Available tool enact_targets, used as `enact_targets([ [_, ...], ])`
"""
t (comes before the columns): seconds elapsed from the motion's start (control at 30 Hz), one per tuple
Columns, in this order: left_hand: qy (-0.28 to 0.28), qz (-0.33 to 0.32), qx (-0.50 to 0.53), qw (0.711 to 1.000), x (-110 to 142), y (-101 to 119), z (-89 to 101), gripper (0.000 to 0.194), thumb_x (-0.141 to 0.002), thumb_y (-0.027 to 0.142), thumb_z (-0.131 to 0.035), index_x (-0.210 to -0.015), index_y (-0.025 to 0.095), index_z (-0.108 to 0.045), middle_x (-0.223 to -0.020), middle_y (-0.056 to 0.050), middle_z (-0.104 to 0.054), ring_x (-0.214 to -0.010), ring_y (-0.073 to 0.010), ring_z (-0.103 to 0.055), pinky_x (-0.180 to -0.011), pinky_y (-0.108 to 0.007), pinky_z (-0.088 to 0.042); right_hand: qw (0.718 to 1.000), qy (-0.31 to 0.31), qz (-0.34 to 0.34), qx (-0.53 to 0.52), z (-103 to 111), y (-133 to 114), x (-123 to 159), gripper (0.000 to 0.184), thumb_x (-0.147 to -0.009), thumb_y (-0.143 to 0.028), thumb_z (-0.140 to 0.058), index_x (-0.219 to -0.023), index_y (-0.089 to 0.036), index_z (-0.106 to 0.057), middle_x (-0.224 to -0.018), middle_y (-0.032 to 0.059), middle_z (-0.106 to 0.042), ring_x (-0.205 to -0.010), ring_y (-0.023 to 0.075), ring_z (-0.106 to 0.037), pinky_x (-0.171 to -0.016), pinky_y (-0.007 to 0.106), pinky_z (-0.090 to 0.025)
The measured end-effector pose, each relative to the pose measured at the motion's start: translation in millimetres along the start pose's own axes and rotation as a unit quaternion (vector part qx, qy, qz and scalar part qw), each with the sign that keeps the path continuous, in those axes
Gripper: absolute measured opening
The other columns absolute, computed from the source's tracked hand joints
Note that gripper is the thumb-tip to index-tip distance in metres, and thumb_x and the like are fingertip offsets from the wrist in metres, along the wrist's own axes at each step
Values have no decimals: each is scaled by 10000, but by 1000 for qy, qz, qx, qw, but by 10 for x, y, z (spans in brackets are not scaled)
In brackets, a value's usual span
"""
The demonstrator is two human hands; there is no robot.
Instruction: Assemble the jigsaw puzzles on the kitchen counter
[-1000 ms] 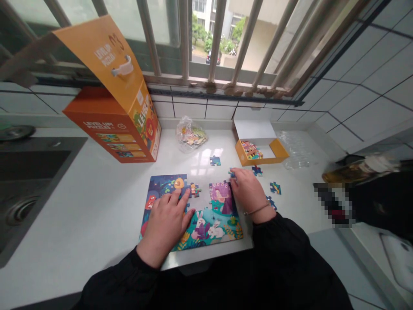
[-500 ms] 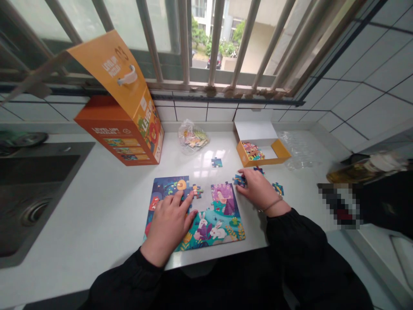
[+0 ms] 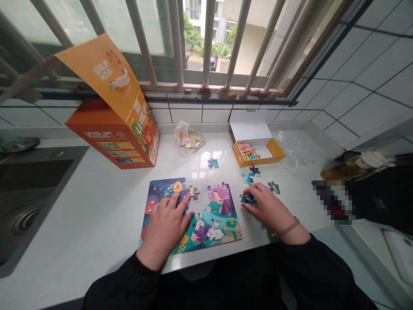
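- White table [image 3: 103, 224], carrying everything noted below
- Tall orange box [image 3: 112, 133], far left of table, flap raised
- Puzzle [image 3: 213, 221], near edge of table, between both hands; left side, bottom strip with rabbits and a peacock block at right are joined; gap remains at upper middle, between left part and peacock; judged well over half done
- Small yellow box [image 3: 244, 161], beyond puzzle to the right, lid up, printed pieces [image 3: 249, 150] inside
- Left hand [image 3: 166, 224], flat on left part of puzzle, fingers spread; grip relaxed, holding nothing visible
- Right hand [image 3: 269, 206], right of puzzle, apart from it; grip closed about a dark blue piece [image 3: 247, 199], thumb and forefinger at its edges; whether lifted, cannot tell
- Clear plastic [image 3: 294, 150], just right of yellow box
- Clear bag [image 3: 189, 138] of pieces, near back wall; whether these belong to this picture, cannot tell
- Loose pieces left to place, by the look of them: one blue [image 3: 213, 163] alone beyond the gap; a teal one [image 3: 248, 178] and a red-and-blue one [image 3: 254, 171] just in front of yellow box; a blue-and-yellow one [image 3: 274, 187] beyond right hand
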State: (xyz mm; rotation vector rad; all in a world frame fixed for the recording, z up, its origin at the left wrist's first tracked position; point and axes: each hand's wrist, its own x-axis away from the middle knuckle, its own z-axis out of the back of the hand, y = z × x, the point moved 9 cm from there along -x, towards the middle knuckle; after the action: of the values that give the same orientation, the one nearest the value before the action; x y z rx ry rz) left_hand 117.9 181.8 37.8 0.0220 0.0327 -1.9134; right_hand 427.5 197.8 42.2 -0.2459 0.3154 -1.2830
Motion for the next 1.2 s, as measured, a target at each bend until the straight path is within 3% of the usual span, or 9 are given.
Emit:
enact_targets([
  [0.17, -2, 2, -6, 1000, -13, -6, -20, 533, -1103, 462, -539, -1609, 300, -581, -1508, -156, -641, -1217, -384, -619, -985, -512, -502, 1000, 1, 13, 20, 81, -312, -44, 156, -981, -210, -724, -1137, -201, -715, -1153, 123, -680, -1112, 307, -661, -998, 485, -582],
  [0.3, -1, 3, -5, 1000, -20, -13, -34, 537, -1107, 469, -509, -1613, 301, -578, -1523, -155, -632, -1229, -387, -614, -990, -523, -504, 1000, -9, 29, 5, 48, -434, 163, 114, -1024, -176, -644, -1092, -222, -722, -1113, 103, -719, -1065, 291, -672, -958, 472, -586],
  [0.43, 1, 4, 3, 1000, -25, -21, -38, 537, -1099, 476, -498, -1598, 300, -593, -1522, -162, -636, -1225, -389, -614, -1001, -537, -501, 1000, 16, 8, 6, 96, -198, 469, 104, -1034, -195, -620, -1060, -231, -714, -1069, 99, -737, -1040, 304, -680, -949, 491, -581],
  [0.57, 0, 3, -4, 1000, -34, -19, -47, 547, -1099, 469, -493, -1613, 302, -577, -1507, -162, -645, -1211, -383, -618, -995, -523, -504, 997, 40, -56, 30, 187, 303, 751, 85, -1022, -264, -647, -1074, -238, -708, -1080, 110, -733, -1070, 331, -691, -969, 514, -579],
  [0.77, 8, -6, -32, 999, -44, -7, -69, 554, -1111, 489, -463, -1610, 282, -589, -1488, -165, -642, -1161, -385, -628, -961, -519, -505, 991, 57, -120, 15, 281, 924, 997, 284, -979, -382, -728, -1213, -222, -704, -1207, 151, -735, -1158, 353, -708, -1053, 552, -584],
  [0.87, 16, -7, -30, 999, -45, -3, -65, 556, -1111, 485, -462, -1610, 275, -589, -1481, -165, -642, -1170, -388, -629, -966, -517, -503, 990, 49, -130, 21, 259, 976, 990, 346, -976, -425, -744, -1244, -208, -707, -1213, 154, -738, -1149, 347, -713, -1046, 539, -592],
  [1.0, 11, -6, -27, 1000, -49, 6, -59, 547, -1107, 473, -479, -1608, 284, -590, -1482, -164, -645, -1191, -387, -629, -982, -511, -500, 988, 66, -130, 50, 210, 842, 888, 441, -971, -492, -757, -1276, -178, -697, -1224, 174, -719, -1170, 360, -697, -1053, 542, -582],
  [1.2, 8, -5, -28, 1000, -53, 9, -48, 548, -1102, 476, -517, -1607, 278, -595, -1476, -164, -653, -1189, -390, -631, -990, -507, -495, 980, 111, -157, 55, 168, 780, 765, 334, -974, -452, -738, -1144, -168, -695, -1131, 167, -716, -1098, 347, -696, -1027, 518, -582],
])
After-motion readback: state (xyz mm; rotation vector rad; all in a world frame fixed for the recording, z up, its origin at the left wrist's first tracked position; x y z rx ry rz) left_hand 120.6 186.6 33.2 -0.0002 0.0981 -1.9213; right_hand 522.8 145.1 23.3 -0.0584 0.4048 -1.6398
